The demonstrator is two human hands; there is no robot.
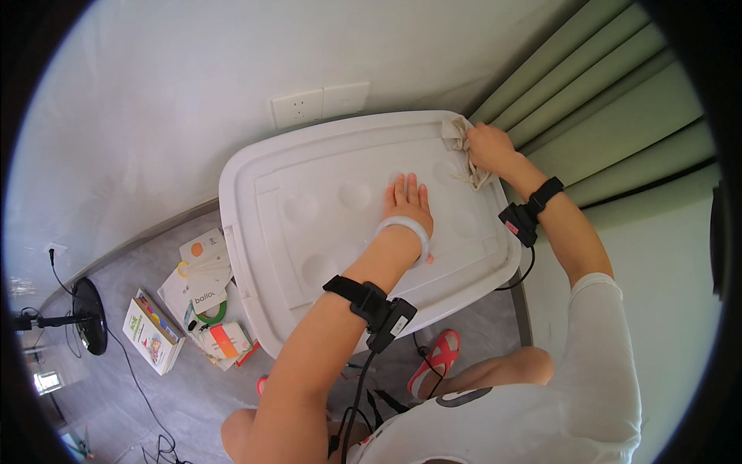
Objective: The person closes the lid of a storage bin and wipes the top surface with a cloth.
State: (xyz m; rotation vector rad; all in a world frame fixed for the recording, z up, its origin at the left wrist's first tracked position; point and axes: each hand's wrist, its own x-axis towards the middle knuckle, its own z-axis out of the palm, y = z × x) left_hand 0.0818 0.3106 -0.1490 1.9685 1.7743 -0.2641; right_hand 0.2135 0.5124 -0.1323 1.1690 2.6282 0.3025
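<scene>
A large white plastic lid [324, 226] with round dents spreads before me, apparently on a storage box whose body is mostly hidden. My left hand [409, 203] lies flat on its surface right of the middle, fingers apart and holding nothing; a pale bangle [418, 227] circles that wrist. At the lid's far right corner, my right hand [490, 148] grips a crumpled beige cloth [462, 136], which rests against the raised rim. Part of the cloth hangs below my fingers on the lid. A black strap with a small device sits on each forearm.
The wall with white sockets [298, 109] stands behind the lid; green curtains [603, 110] hang at right. On the floor at left are books [152, 336], picture cards [206, 281], a green tape roll [213, 313], a black round stand base [91, 316] and loose cables.
</scene>
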